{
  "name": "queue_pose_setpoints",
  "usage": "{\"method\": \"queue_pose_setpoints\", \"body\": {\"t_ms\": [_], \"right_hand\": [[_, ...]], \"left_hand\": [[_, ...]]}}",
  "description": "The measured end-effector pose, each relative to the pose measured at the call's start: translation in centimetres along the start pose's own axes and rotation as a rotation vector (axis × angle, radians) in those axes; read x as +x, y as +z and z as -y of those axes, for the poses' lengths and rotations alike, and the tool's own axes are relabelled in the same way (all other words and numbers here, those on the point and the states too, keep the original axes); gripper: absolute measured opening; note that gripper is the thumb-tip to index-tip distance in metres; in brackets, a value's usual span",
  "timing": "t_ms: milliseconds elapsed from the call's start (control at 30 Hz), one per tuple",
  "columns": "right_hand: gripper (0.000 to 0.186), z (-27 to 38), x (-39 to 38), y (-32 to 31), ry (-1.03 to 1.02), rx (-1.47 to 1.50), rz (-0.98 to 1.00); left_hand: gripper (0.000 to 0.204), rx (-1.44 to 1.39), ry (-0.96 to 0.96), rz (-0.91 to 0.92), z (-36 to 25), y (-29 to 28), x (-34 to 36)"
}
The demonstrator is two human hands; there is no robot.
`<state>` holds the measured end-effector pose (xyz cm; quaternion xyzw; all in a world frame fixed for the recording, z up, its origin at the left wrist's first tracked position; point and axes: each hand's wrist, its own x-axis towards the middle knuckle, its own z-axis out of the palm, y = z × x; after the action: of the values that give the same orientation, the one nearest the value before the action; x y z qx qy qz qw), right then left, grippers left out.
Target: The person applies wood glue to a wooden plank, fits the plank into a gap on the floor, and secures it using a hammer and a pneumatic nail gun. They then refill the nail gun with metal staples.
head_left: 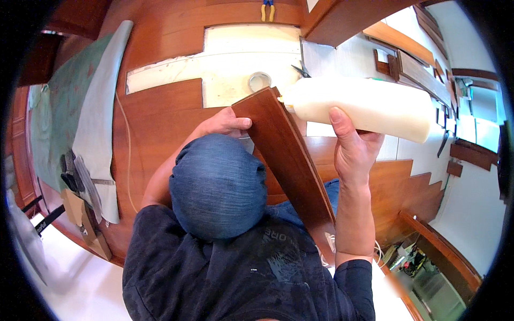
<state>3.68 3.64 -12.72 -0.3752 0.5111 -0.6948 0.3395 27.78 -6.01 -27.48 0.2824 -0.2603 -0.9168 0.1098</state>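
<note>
My left hand [225, 124] grips the left edge of a reddish-brown wooden floor plank [284, 155], which stands tilted on its long edge over my raised denim-clad knee [217, 184]. My right hand [350, 144] is wrapped around a large cream-white squeeze bottle [369, 107] held sideways. Its nozzle touches the plank's far end near the top corner.
Laid wooden flooring surrounds a bare pale patch of subfloor [241, 59] with a tape roll [259, 81] and scissors [301, 69] on it. Yellow-handled pliers [267, 10] lie farther off. A grey-green sheet [96, 107] lies left, loose planks [423, 69] right, a thin cord [128, 160] crosses the floor.
</note>
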Motion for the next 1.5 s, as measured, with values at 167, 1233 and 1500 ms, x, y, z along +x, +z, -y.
{"method": "queue_pose_setpoints", "body": {"t_ms": [167,1233,1500], "right_hand": [[0.043,0.8,-1.4,-0.8,0.010,-0.078,0.006],[0.045,8.0,-20.5,-18.4,0.421,-0.335,-0.335],[0.042,8.6,-23.3,-20.7,0.447,-0.343,-0.435]], "left_hand": [[0.089,-0.050,0.093,-0.045,1.4,-0.3,0.2],[0.081,0.076,0.154,-0.105,4.2,-8.4,2.7],[0.074,0.087,0.211,-0.057,4.2,-6.8,1.8]]}}
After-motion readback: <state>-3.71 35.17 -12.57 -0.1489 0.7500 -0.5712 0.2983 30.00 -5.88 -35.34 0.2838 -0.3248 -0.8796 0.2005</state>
